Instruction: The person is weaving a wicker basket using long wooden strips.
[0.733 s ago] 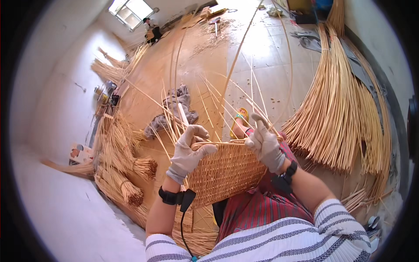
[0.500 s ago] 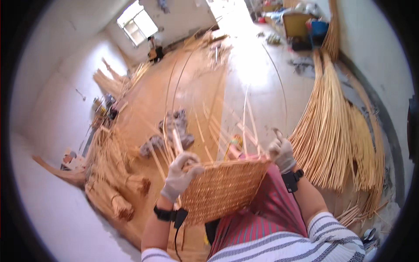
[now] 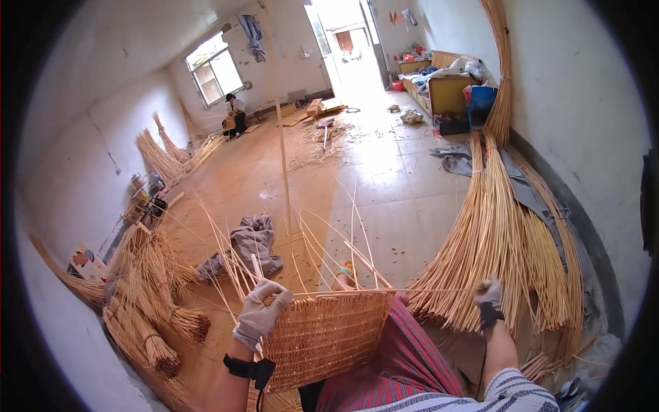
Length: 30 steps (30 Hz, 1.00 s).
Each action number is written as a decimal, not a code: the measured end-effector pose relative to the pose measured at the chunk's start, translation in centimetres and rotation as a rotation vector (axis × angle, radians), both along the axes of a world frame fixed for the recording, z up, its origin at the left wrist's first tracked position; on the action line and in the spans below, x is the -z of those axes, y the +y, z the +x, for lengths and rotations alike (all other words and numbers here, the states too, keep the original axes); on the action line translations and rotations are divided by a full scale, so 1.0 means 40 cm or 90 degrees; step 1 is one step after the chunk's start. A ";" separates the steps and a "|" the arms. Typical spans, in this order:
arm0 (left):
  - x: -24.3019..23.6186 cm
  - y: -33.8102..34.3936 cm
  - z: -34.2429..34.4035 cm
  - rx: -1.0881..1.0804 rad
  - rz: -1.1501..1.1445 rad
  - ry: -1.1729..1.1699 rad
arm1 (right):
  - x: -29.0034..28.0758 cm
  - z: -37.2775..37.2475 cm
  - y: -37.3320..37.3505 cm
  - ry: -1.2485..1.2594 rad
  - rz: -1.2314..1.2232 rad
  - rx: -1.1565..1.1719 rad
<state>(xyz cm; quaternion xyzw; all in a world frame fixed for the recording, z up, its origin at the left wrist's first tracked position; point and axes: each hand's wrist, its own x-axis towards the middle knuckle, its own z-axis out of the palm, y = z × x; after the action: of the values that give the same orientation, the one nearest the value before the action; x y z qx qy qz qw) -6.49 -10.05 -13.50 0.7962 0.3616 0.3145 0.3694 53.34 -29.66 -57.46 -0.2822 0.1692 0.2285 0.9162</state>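
A tan woven wicker panel (image 3: 329, 336) leans tilted over my lap, loose stakes (image 3: 237, 264) sticking up from its far edge. My left hand (image 3: 262, 312), in a pale glove, is closed around the panel's upper left corner. Off to the right, my gloved right hand (image 3: 488, 295) is closed on one end of a thin wicker strand (image 3: 432, 290). That strand runs taut and almost level along the panel's top edge. The left fingertips are partly hidden behind the corner. A striped red cloth (image 3: 419, 350) covers my legs beneath the panel.
Long wicker rods (image 3: 480, 240) fan across the floor at right; tied bundles (image 3: 151, 295) lie at left. Ahead is a crumpled grey cloth (image 3: 252, 240). Farther off are a broom-like tool (image 3: 325, 130), a blue bucket (image 3: 482, 104) and a seated person (image 3: 235, 113) by the window.
My right hand has moved right, away from the panel, drawing the strand out straight. The left hand stays at the corner. My view has tilted up, showing more of the far room.
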 end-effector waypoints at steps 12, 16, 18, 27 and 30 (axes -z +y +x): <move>-0.041 -0.082 -0.052 -0.060 0.050 0.017 | -0.517 -0.679 0.361 -0.259 0.176 -0.704; -0.028 -0.092 -0.074 -0.075 0.046 0.011 | -0.590 -0.708 0.328 -0.292 0.168 -0.747; -0.026 -0.103 -0.090 -0.092 0.002 -0.026 | -0.653 -0.722 0.294 -0.339 0.155 -0.750; -0.018 -0.198 -0.178 -0.087 -0.049 -0.115 | -0.693 -0.794 0.286 -0.406 0.112 -0.685; -0.040 -0.236 -0.180 -0.117 0.105 -0.010 | -0.727 -0.794 0.245 -0.371 0.133 -0.717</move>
<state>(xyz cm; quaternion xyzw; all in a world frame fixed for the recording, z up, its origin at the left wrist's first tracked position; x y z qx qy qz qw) -13.67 -19.48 -11.92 0.7849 0.4032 0.3819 0.2749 21.57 -19.87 -28.36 -0.2879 -0.2838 0.6040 0.6869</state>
